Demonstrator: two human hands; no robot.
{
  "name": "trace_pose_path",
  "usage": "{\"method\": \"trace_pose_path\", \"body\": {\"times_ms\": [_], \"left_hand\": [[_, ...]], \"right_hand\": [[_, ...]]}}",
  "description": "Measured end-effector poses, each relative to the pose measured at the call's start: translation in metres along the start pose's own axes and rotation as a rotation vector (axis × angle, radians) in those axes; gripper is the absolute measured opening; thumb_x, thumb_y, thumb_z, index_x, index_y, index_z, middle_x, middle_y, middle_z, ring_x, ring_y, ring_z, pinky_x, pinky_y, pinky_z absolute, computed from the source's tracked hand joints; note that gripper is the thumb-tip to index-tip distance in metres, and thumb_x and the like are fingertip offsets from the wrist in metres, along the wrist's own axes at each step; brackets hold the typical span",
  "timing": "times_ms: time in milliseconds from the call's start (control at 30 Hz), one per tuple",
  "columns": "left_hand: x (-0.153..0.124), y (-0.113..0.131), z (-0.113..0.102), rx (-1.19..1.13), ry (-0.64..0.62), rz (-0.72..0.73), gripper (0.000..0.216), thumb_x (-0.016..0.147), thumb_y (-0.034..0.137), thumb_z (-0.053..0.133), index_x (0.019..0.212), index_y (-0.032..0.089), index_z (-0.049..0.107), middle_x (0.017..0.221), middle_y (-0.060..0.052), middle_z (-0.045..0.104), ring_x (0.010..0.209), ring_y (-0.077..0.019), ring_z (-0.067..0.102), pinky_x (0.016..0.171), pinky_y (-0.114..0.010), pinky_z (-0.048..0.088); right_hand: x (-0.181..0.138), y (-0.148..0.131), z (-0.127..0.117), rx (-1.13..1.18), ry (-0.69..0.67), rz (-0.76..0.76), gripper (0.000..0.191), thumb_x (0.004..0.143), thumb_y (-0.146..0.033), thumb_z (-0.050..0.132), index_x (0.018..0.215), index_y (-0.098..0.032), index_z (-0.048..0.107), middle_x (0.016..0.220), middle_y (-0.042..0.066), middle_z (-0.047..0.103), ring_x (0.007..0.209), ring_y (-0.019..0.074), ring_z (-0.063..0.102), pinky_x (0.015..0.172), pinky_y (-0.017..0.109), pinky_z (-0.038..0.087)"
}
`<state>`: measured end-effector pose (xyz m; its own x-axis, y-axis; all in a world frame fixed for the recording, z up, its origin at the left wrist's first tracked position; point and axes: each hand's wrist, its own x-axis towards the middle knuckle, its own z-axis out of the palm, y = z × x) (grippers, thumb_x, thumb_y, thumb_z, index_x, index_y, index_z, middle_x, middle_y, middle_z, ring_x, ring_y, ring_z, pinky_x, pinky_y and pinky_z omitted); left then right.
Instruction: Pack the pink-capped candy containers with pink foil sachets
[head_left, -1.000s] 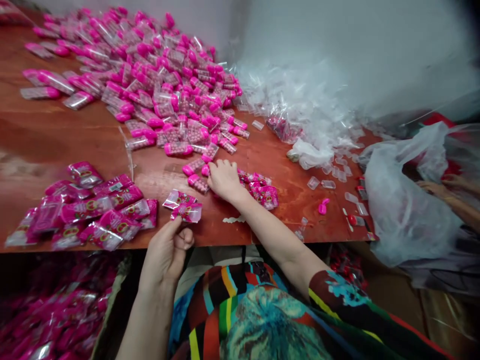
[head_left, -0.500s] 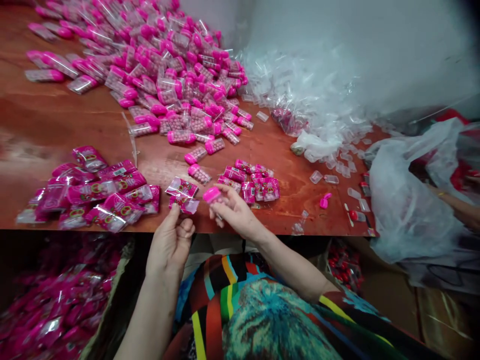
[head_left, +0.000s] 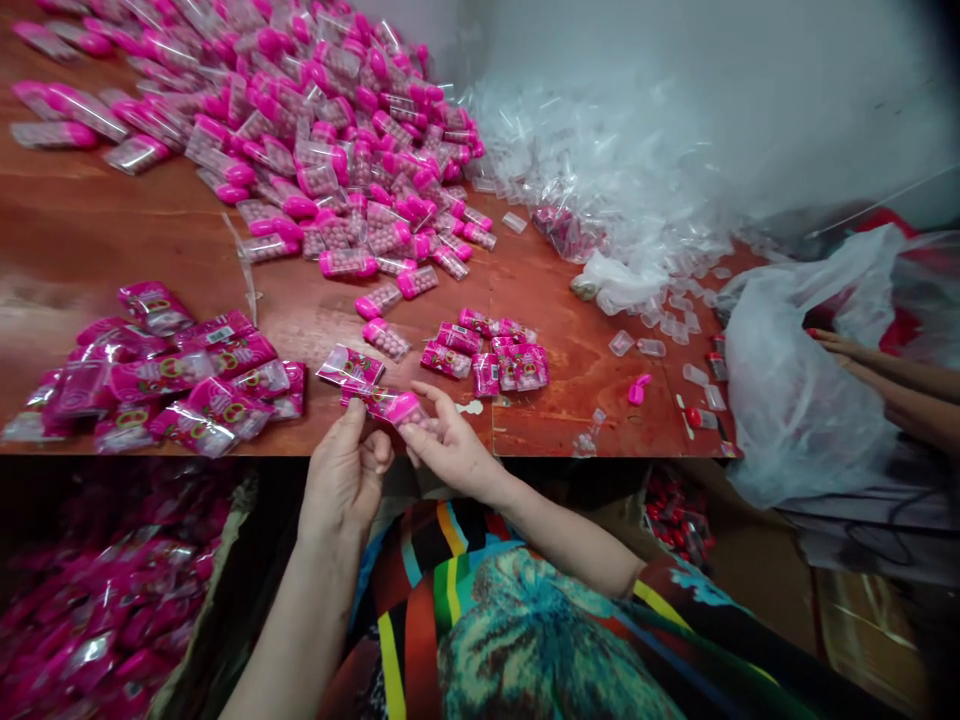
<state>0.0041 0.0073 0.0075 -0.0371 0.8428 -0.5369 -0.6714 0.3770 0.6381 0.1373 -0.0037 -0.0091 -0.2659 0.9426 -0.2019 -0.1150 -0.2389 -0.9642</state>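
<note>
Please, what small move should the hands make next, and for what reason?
Probably the right hand should gently push the small clear plastic pink-capped tube leftward, into the shiny pink printed wrapper. The left hand pinches this wrapper, and the tube's capped end meets its right edge; whether it has entered is hard to tell.

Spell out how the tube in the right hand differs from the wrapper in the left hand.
The tube looks rounded, with a plain pink cap; the wrapper looks flatter and printed. The right hand grips the tube, while the left hand pinches the wrapper. Both show bright pink.
</note>
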Motion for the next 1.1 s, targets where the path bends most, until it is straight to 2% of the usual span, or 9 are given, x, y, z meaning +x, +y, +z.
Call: {"method": "trace_pose_path", "body": {"times_ms": [100, 267, 333, 467, 567, 733, 833, 967, 1100], "left_hand": [[-0.003, 0.0, 0.002, 0.061, -0.049, -0.052, 0.041, 0.071, 0.047, 0.085, 0.071, 0.016, 0.058, 0.044, 0.006, 0.049, 0.034, -0.0049, 0.039, 0.037, -0.016, 0.03], [-0.007, 0.001, 0.004, 0.13, -0.132, -0.14, 0.039, 0.067, 0.043, 0.089, 0.071, 0.013, 0.064, 0.041, 0.005, 0.049, 0.035, -0.0037, 0.038, 0.041, -0.015, 0.034], [-0.008, 0.001, 0.003, 0.167, -0.194, -0.178, 0.04, 0.069, 0.045, 0.087, 0.071, 0.012, 0.065, 0.044, 0.002, 0.053, 0.034, -0.0038, 0.037, 0.04, -0.016, 0.031], [-0.007, 0.002, -0.002, 0.209, -0.263, -0.21, 0.04, 0.073, 0.046, 0.083, 0.077, 0.01, 0.067, 0.052, -0.002, 0.061, 0.036, -0.0032, 0.038, 0.04, -0.016, 0.029], [-0.007, 0.002, -0.003, 0.19, -0.216, -0.169, 0.038, 0.077, 0.045, 0.08, 0.076, 0.011, 0.065, 0.047, 0.001, 0.055, 0.036, -0.0029, 0.034, 0.04, -0.016, 0.026], [-0.01, -0.007, 0.001, 0.188, -0.143, -0.124, 0.04, 0.076, 0.046, 0.081, 0.067, 0.016, 0.057, 0.037, 0.007, 0.04, 0.035, -0.0048, 0.031, 0.041, -0.018, 0.028], [-0.014, -0.015, 0.001, 0.232, -0.15, -0.135, 0.04, 0.077, 0.047, 0.079, 0.066, 0.016, 0.056, 0.037, 0.005, 0.043, 0.036, -0.0064, 0.036, 0.045, -0.018, 0.032], [-0.017, -0.019, 0.002, 0.286, -0.163, -0.133, 0.042, 0.078, 0.049, 0.078, 0.066, 0.015, 0.058, 0.046, -0.001, 0.057, 0.037, -0.0053, 0.041, 0.047, -0.019, 0.036], [-0.016, -0.012, 0.005, 0.266, -0.181, -0.147, 0.044, 0.074, 0.053, 0.08, 0.066, 0.014, 0.059, 0.048, -0.001, 0.058, 0.037, -0.0053, 0.043, 0.046, -0.018, 0.037]], "right_hand": [[-0.003, -0.001, -0.002, -0.126, 0.004, -0.031, 0.063, 0.094, -0.032, 0.062, 0.149, -0.024, 0.032, 0.081, -0.003, 0.053, 0.065, 0.0097, 0.052, 0.06, 0.024, 0.044], [-0.003, -0.008, -0.003, -0.246, -0.07, -0.077, 0.066, 0.093, -0.028, 0.06, 0.151, -0.025, 0.028, 0.1, 0.002, 0.057, 0.078, 0.0119, 0.058, 0.071, 0.028, 0.05], [0.0, -0.007, -0.005, -0.109, -0.126, -0.045, 0.065, 0.094, -0.033, 0.06, 0.15, -0.025, 0.029, 0.095, 0.001, 0.055, 0.069, 0.01, 0.055, 0.061, 0.025, 0.047], [0.003, -0.005, -0.009, 0.151, -0.227, 0.068, 0.066, 0.097, -0.048, 0.056, 0.151, -0.025, 0.026, 0.07, -0.008, 0.045, 0.047, 0.007, 0.039, 0.043, 0.02, 0.03], [-0.002, -0.004, -0.011, 0.088, -0.158, 0.036, 0.066, 0.097, -0.047, 0.058, 0.151, -0.025, 0.027, 0.075, -0.005, 0.051, 0.052, 0.0075, 0.042, 0.047, 0.02, 0.035], [-0.009, 0.002, -0.008, 0.011, -0.036, -0.014, 0.048, 0.1, -0.037, 0.053, 0.144, -0.023, 0.038, 0.077, -0.004, 0.05, 0.056, 0.007, 0.043, 0.05, 0.019, 0.035], [-0.004, 0.006, -0.004, 0.17, -0.023, 0.052, 0.051, 0.097, -0.039, 0.057, 0.141, -0.022, 0.037, 0.07, -0.008, 0.049, 0.047, 0.0055, 0.04, 0.046, 0.019, 0.034], [0.002, 0.003, -0.006, 0.379, -0.056, 0.19, 0.052, 0.093, -0.042, 0.061, 0.135, -0.019, 0.04, 0.064, -0.009, 0.052, 0.04, 0.0047, 0.037, 0.043, 0.019, 0.034], [-0.002, 0.002, -0.012, 0.262, -0.077, 0.14, 0.057, 0.092, -0.045, 0.064, 0.136, -0.02, 0.038, 0.065, -0.01, 0.055, 0.04, 0.0048, 0.042, 0.041, 0.018, 0.031]]}}
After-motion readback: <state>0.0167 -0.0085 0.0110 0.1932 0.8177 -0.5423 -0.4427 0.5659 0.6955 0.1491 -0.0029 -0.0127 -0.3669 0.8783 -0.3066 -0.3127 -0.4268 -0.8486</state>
